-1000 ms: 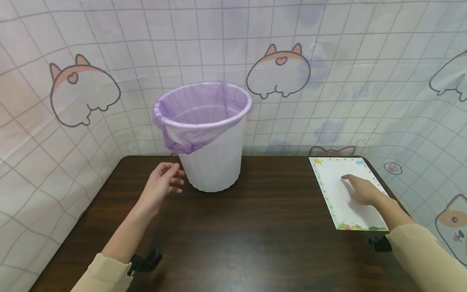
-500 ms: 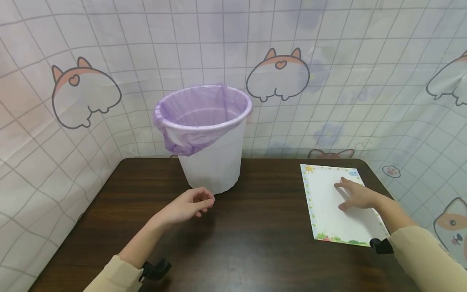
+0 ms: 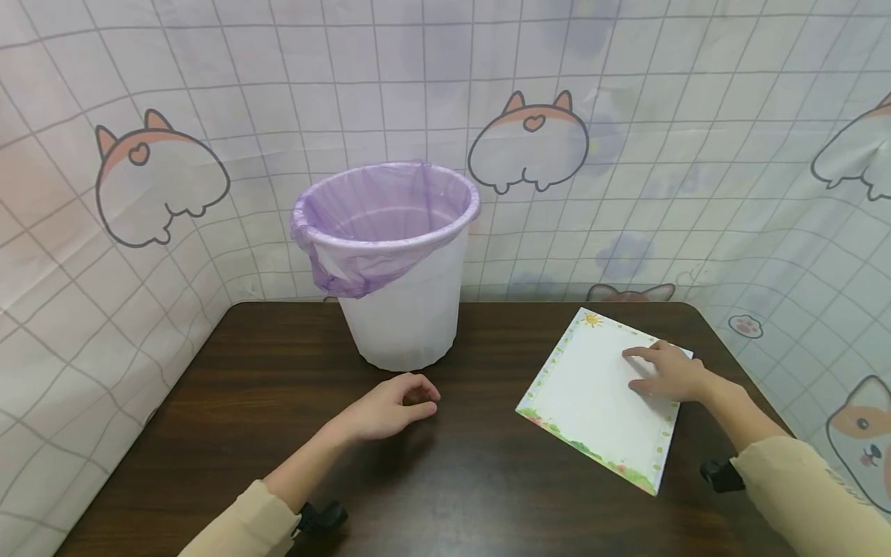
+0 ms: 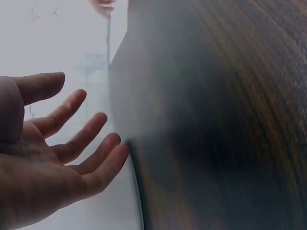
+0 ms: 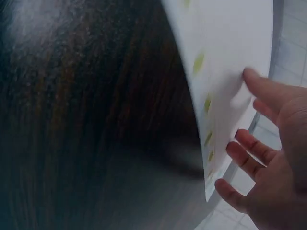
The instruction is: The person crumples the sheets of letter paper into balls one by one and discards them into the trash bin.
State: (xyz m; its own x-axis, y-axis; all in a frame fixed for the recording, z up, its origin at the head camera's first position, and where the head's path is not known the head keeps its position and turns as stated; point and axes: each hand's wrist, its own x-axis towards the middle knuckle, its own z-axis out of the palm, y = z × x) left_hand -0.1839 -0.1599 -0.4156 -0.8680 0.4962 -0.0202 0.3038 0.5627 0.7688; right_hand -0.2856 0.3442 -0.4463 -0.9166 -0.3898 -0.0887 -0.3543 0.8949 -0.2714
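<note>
A white sheet of paper (image 3: 599,394) with a printed border of leaves, grass and a sun lies turned at an angle on the right of the dark table. My right hand (image 3: 668,373) rests on its right part, fingers spread; in the right wrist view the fingertips (image 5: 235,148) are at the sheet's surface near its leafy edge. My left hand (image 3: 390,406) hovers over the table in front of the white bin (image 3: 418,309), holding nothing. Its fingers are loosely bent and apart in the left wrist view, where the left hand (image 4: 62,153) shows palm and thumb.
The bin, lined with a purple bag (image 3: 362,267), stands at the back of the wood-grain table (image 3: 278,371). Behind and at both sides hangs a white gridded cloth (image 3: 390,93) with cartoon corgi prints.
The paper has slid left and toward me and turned clockwise under my right hand, which has shifted slightly left. My left hand has moved right and nearer, from beside the bin to before it.
</note>
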